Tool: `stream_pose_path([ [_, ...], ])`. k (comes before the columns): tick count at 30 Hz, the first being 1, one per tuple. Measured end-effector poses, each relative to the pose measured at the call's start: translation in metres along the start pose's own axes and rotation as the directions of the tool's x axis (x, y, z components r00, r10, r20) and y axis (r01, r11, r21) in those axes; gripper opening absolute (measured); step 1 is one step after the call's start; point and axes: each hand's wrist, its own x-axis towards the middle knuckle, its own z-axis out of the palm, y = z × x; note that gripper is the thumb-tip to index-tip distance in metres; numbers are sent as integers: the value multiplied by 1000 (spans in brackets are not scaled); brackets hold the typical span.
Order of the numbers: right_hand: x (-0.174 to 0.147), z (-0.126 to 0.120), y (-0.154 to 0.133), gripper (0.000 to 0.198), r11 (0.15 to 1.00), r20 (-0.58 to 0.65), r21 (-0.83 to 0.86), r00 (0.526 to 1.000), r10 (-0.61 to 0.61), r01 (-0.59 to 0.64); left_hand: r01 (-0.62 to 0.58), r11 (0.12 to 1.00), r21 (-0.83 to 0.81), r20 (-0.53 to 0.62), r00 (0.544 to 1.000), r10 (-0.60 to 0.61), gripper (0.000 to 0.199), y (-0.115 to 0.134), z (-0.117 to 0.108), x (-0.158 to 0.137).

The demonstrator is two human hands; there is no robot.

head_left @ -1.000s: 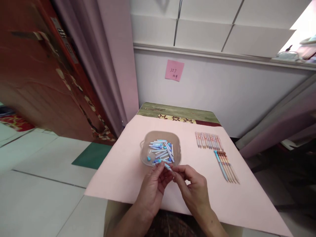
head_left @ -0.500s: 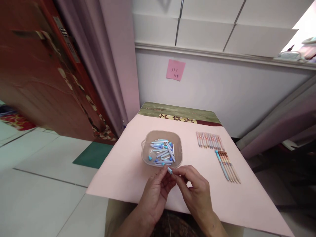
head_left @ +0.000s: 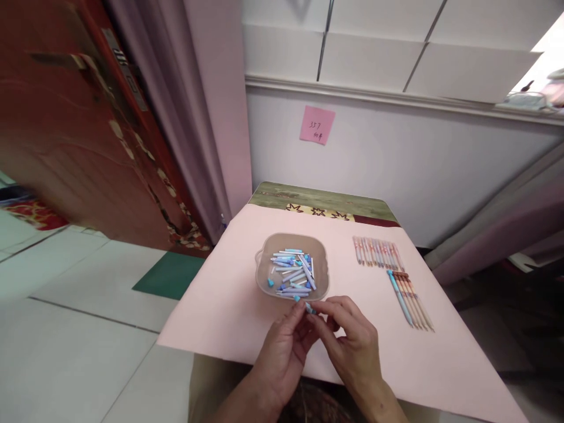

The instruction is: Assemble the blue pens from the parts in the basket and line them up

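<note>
Close to my body, just in front of the plastic tub (head_left: 259, 288), both hands meet at a small light-blue pen part (head_left: 310, 308). My left hand (head_left: 282, 352) is closed, with its thumb and fingers pinching the part; a bright blue tip (head_left: 296, 298) shows above the thumb. From the other side, my right hand (head_left: 355, 341) grips the part's right end between thumb and forefinger. Fingers hide much of it. Inside the tub lie several loose blue and lilac pen barrels (head_left: 308, 275), white refills and small blue pieces.
To the right, a row of pens with clear and patterned barrels (head_left: 376, 252) lies on the pink table cover (head_left: 220, 317). Below it are a light-blue pen (head_left: 400, 299) and several brown-topped pens (head_left: 416, 302), side by side. A wall stands behind the table.
The view has shifted slightly, so everything sits a little further right. Both hands keep hold of the pen part, and its bright blue tip shows more clearly above the left thumb.
</note>
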Motion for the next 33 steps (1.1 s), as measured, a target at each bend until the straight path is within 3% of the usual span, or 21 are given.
stream_pose_path([
  [7,-1,-3,0,20,999,-75,5,996,-39,39,-18,1000,20,108,994,16,12,0,4,-4],
  [14,-2,-8,0,22,998,-92,15,994,-57,59,23,999,-31,-98,995,-26,10,2,-3,2],
  [19,0,-10,-4,23,997,-93,6,993,-74,75,46,999,-27,-154,987,-50,8,3,-4,3],
  [27,-1,-3,-5,24,996,-118,9,989,-88,90,17,999,-42,-123,992,-22,13,4,-4,4],
  [31,-1,4,1,23,998,-107,34,993,-57,61,84,995,-56,8,996,-84,17,5,-4,2],
  [33,2,6,3,22,997,-74,52,996,-48,52,82,996,-44,16,997,-81,13,7,-6,2],
])
